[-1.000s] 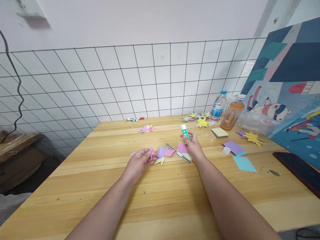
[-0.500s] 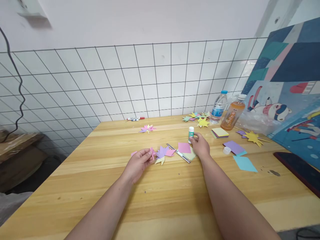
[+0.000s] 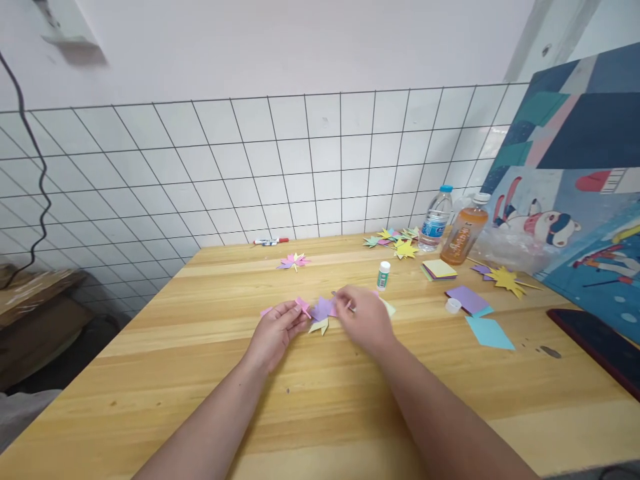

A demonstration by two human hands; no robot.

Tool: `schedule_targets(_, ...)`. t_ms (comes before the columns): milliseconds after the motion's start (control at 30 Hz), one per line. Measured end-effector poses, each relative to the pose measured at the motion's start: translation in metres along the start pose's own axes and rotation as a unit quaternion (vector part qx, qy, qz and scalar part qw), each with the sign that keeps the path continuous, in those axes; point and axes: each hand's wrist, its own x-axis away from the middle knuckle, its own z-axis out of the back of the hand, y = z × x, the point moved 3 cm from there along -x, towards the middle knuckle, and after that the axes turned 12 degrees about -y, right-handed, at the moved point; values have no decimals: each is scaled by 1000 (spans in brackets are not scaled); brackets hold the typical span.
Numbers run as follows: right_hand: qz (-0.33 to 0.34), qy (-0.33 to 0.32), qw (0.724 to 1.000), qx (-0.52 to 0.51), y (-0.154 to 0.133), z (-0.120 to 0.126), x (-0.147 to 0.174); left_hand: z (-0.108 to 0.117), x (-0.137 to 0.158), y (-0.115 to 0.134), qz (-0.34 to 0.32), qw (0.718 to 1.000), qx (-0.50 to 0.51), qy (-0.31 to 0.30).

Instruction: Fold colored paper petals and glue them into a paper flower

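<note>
My left hand [image 3: 279,330] is closed in a pinch around a small folded pink paper piece [image 3: 303,305], held low over the table. Just right of it lie a purple paper piece [image 3: 321,309] and a pale yellow folded piece [image 3: 319,326]. My right hand [image 3: 367,319] has its fingers drawn together at the right edge of the purple piece, where a bit of pink paper shows. Whether those fingertips grip that paper is hidden. The hand covers most of the knife-like metal tool and a pink sheet. Behind it stands an uncapped glue stick [image 3: 383,275].
A paper flower [image 3: 294,261] and a marker [image 3: 271,241] lie at the back. Paper stars [image 3: 405,249], a water bottle [image 3: 435,219], an amber drink bottle [image 3: 465,230], a paper stack [image 3: 439,269], a clear cap [image 3: 453,305], blue paper [image 3: 490,332] and a phone [image 3: 595,340] are rightward.
My right hand has let go of the glue stick, which now stands alone, and has moved left and nearer to the paper pieces. My left hand keeps its pink piece.
</note>
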Motion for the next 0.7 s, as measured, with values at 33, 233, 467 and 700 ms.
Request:
schedule_targets(33,31,-53,998,0,-13,-9,3,-1,0,-1,-2,1000,2,1)
schedule_targets(233,30,-108,993,30,-36,-32,8,-8,1,-4,-12,1000,2,19)
schedule_targets(467,-5,-99,992,77,-30,-34,5,-14,3,-6,-21,999,24,39)
schedule_targets(700,-32,-97,993,-51,-30,-40,6,-16,2,-9,-47,997,44,30)
